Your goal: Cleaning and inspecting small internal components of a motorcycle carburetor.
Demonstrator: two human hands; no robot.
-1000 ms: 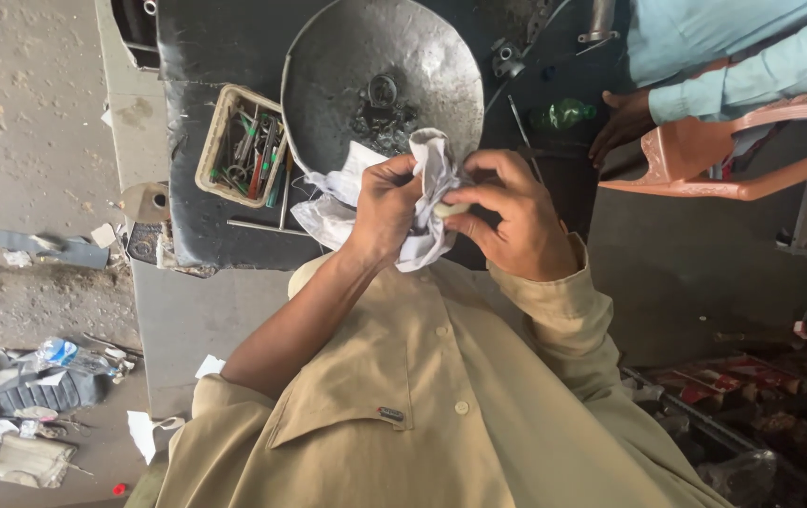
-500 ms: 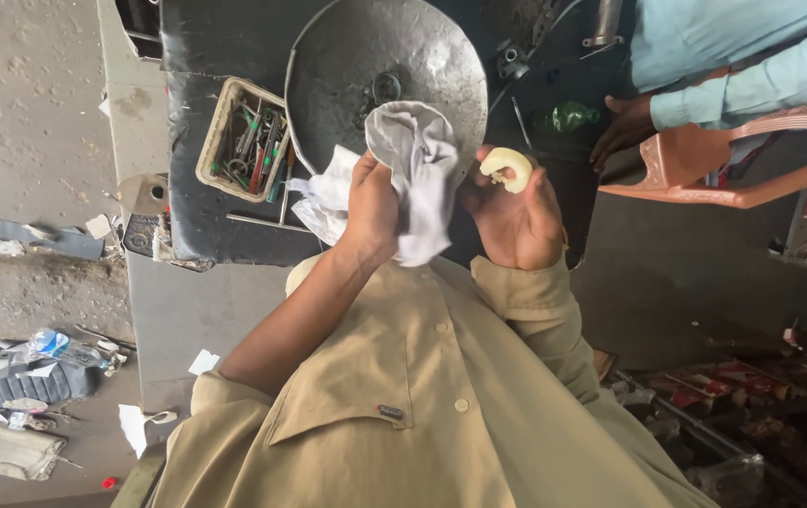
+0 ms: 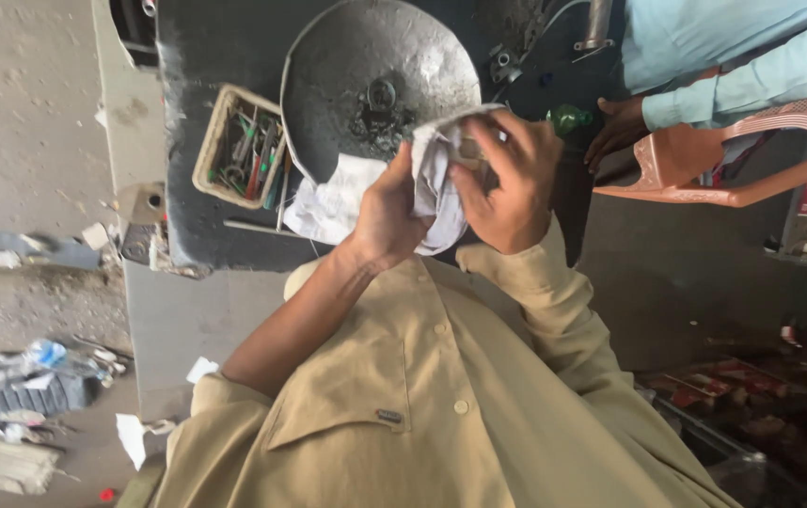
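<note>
Above the dark workbench (image 3: 197, 122), in front of your khaki shirt, your left hand (image 3: 387, 218) and right hand (image 3: 509, 179) are both closed on a white cloth (image 3: 434, 169), fingers wrapped around its bunched folds. Just beyond the cloth sits a round grey metal pan (image 3: 366, 66); left of it a small basket of tools (image 3: 239, 150) rests on the bench. To the far right, another person's hand (image 3: 618, 132) rests near a pink plastic chair (image 3: 733, 155).

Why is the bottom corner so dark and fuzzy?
Head view: daylight falls on the white cloth and both hands, left hand, right hand, which look fairly sharp; the shelf of goods at lower right lies in shadow, dim and soft.
</note>
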